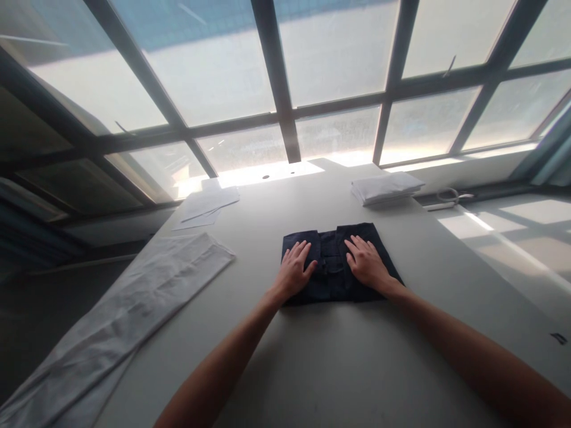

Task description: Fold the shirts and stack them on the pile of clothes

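Observation:
A dark navy cloth garment (331, 286), folded into a flat, roughly rectangular shape, lies on the white table (267, 368). Its two side flaps are turned inward, leaving a strip between them in the middle. My left hand (294, 267) rests flat on the left flap, fingers stretched out and thumb apart. On the right flap lies my right hand (366, 261), also flat with its fingers extended. Neither hand grips the cloth. What kind of garment it is, I cannot tell.
Light grey cloth (147, 309) lies along the table's left side and hangs toward the near edge. White sheets (207, 205) are at the back left. A folded white stack (386, 187) stands at the back right. Large windows (339, 53) rise behind the table.

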`<state>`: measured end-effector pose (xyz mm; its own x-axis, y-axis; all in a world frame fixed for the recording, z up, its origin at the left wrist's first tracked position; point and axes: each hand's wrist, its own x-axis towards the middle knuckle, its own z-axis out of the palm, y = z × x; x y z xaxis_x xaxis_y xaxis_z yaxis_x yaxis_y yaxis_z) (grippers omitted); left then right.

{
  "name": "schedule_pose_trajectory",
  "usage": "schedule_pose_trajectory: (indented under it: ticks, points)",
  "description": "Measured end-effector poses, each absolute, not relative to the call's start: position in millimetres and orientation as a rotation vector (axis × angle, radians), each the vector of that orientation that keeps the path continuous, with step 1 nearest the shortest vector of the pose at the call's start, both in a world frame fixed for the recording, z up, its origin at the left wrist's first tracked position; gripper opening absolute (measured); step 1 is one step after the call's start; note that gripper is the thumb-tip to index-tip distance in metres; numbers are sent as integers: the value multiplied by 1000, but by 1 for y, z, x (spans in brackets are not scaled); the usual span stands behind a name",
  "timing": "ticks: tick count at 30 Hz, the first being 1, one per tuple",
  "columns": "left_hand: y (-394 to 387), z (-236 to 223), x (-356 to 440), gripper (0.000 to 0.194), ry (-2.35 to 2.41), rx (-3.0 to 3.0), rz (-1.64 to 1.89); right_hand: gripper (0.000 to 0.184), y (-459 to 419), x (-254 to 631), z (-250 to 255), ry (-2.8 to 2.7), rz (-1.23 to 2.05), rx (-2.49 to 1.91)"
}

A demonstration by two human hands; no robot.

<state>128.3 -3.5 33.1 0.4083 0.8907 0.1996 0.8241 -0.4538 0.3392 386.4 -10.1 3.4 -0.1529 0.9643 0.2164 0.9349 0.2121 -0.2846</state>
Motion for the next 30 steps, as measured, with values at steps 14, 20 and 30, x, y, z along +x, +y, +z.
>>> schedule_pose_trajectory:
  ticks: [14, 20, 30]
  points:
    - [-16, 37, 183, 55, 1911, 2365, 356, 53, -10, 386, 4, -2141, 119, -1776]
    - [-1, 52, 196, 26, 1839, 2305, 177, 54, -10, 386, 3, -2145, 109, -1777]
    - [4, 49, 194, 23, 1664, 2296, 271, 53, -10, 386, 5, -2143, 112, -1779]
